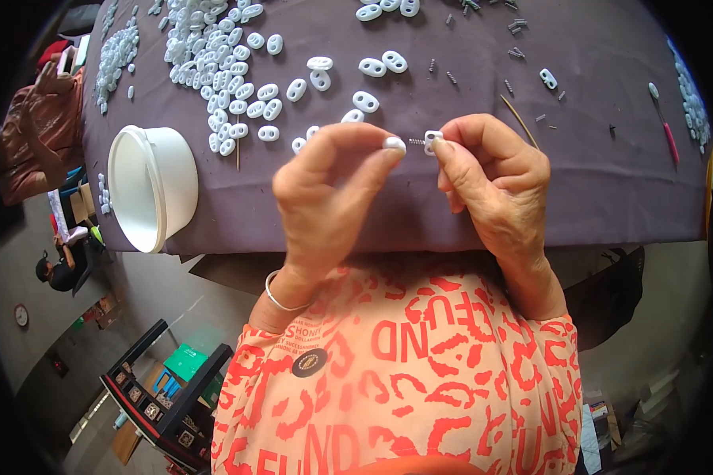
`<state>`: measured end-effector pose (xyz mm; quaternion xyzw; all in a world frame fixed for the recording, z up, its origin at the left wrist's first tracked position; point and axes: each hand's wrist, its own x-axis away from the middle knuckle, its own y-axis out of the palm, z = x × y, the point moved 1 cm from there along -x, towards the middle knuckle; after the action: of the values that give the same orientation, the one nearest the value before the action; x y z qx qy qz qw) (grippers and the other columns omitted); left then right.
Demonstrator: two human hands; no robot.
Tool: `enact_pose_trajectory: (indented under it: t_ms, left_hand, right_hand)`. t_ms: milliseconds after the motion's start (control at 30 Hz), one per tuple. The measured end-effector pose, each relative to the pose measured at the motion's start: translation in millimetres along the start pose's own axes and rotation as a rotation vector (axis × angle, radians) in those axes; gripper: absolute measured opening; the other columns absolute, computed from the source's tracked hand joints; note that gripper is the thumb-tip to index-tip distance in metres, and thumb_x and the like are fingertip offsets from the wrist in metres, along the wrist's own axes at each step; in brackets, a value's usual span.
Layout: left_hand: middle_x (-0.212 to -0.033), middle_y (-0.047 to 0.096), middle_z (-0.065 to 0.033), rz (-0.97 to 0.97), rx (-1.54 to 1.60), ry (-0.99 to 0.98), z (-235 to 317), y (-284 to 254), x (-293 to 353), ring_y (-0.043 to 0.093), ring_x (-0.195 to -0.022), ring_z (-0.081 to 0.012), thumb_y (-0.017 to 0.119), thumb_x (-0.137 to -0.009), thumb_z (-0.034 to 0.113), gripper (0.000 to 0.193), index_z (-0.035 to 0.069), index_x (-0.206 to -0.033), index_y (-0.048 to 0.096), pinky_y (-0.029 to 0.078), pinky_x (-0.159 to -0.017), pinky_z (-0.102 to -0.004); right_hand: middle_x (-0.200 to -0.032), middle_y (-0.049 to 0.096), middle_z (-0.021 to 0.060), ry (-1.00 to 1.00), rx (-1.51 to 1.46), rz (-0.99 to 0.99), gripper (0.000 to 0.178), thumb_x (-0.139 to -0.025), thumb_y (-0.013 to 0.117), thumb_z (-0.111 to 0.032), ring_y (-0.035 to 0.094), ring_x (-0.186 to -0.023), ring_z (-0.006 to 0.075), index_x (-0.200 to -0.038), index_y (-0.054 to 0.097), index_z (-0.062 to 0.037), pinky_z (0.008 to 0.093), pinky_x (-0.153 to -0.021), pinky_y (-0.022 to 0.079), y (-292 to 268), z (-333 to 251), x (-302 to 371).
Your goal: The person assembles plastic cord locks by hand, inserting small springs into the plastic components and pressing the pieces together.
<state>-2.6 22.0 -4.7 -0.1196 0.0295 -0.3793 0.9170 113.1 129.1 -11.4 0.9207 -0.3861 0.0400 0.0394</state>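
Observation:
My left hand (321, 190) pinches a small white plastic cord lock part (394, 144) between thumb and fingertips. Facing it across a short gap, my right hand (499, 182) grips a white two-hole cord lock piece (431, 141). A thin metal coil spring (417, 142) sticks out of that piece toward the left-hand part. Both hands are raised near the table's front edge, and the left one is slightly blurred. Several loose two-hole pieces (365, 101) lie just beyond my hands.
A white plastic tub (174, 186) stands at the left. White pieces (214, 59) heap at the far left of the cloth-covered table (610, 206). Loose springs (451, 77), a thin wooden stick (520, 121) and a pink-handled tool (670, 142) lie rightward. Another person (40, 134) sits at the left.

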Motion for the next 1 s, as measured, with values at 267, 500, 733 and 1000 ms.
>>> enact_pose_trajectory:
  t_ms: [267, 500, 733, 1000]
  left_hand:
    - [-0.086, 0.066, -0.0106, -0.088, 0.327, -0.349, 3.1, -13.6, -3.9, 0.065, -0.071, -0.0161, 0.065, -0.081, 0.007, 0.014, 0.001, -0.094, 0.061, 0.048, -0.054, -0.0210]
    - [-0.082, 0.066, -0.0071, -0.108, 0.342, -0.343, 1.9, -13.4, -5.3, 0.066, -0.073, -0.0152, 0.067, -0.079, 0.005, 0.015, 0.000, -0.092, 0.062, 0.049, -0.055, -0.0209]
    - [-0.081, 0.066, -0.0064, -0.123, 0.310, -0.349, 1.1, -13.4, -5.2, 0.065, -0.073, -0.0139, 0.068, -0.078, 0.005, 0.013, 0.000, -0.089, 0.063, 0.049, -0.056, -0.0203]
    - [-0.081, 0.066, -0.0073, -0.139, 0.299, -0.319, 0.7, -12.8, -3.1, 0.065, -0.073, -0.0125, 0.067, -0.079, 0.003, 0.012, -0.001, -0.090, 0.063, 0.049, -0.058, -0.0196]
  right_hand:
    - [-0.065, 0.056, -0.0018, 0.011, 0.057, -0.060, 0.006, -0.085, 0.059, -0.005, 0.049, -0.055, 0.0016, -0.085, 0.060, 0.0014, 0.0156, -0.044, 0.036, 0.8, -3.3, 0.1]
    - [-0.065, 0.055, -0.0020, 0.009, 0.075, -0.079, 0.006, -0.086, 0.058, -0.005, 0.047, -0.054, 0.0012, -0.085, 0.060, 0.0007, 0.0155, -0.045, 0.035, 2.7, -0.9, -0.7]
    - [-0.061, 0.055, -0.0018, -0.047, 0.141, -0.116, 0.006, -0.085, 0.058, -0.004, 0.047, -0.052, 0.0019, -0.083, 0.060, 0.0009, 0.0168, -0.046, 0.035, 1.7, 0.9, -2.9]
    - [-0.060, 0.054, 0.0005, -0.185, 0.199, -0.154, 0.006, -0.084, 0.057, -0.002, 0.047, -0.052, 0.0039, -0.081, 0.058, 0.0035, 0.0185, -0.047, 0.036, 3.6, 3.7, -3.9]
